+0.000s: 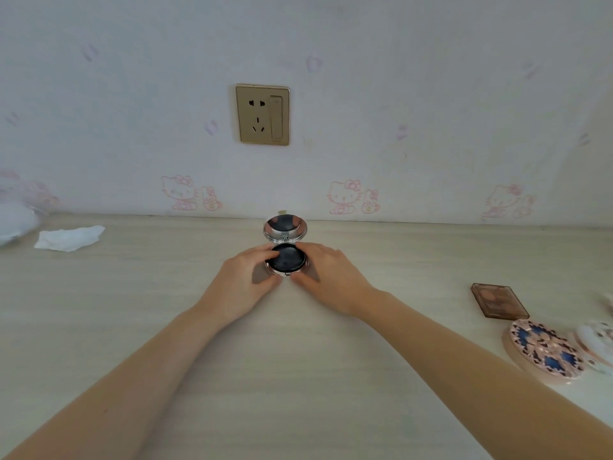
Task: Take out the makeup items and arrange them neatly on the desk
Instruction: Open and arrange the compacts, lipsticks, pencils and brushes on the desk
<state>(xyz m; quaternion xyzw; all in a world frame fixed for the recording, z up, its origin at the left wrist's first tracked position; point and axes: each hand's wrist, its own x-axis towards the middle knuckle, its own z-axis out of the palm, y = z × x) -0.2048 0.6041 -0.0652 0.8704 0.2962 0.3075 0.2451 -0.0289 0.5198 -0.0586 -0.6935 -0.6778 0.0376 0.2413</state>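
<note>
A round silver compact [287, 258] stands open on the pale wooden desk [298, 376] near the wall, its mirrored lid raised and a black puff lying in its base. My left hand [247, 280] holds the left side of the base, fingers curled round its edge. From the other side my right hand [326, 277] grips the base too. A brown eyeshadow palette [499, 300] lies flat at the right. Nearer me sits a round patterned pink-and-blue case [545, 351], with a white and pink item [595, 336] beside it at the frame edge.
A crumpled white tissue [68, 238] lies at the back left, beside a white bundle [15, 224] at the frame edge. A gold wall socket [262, 114] is mounted above the compact on the cartoon-cat wallpaper.
</note>
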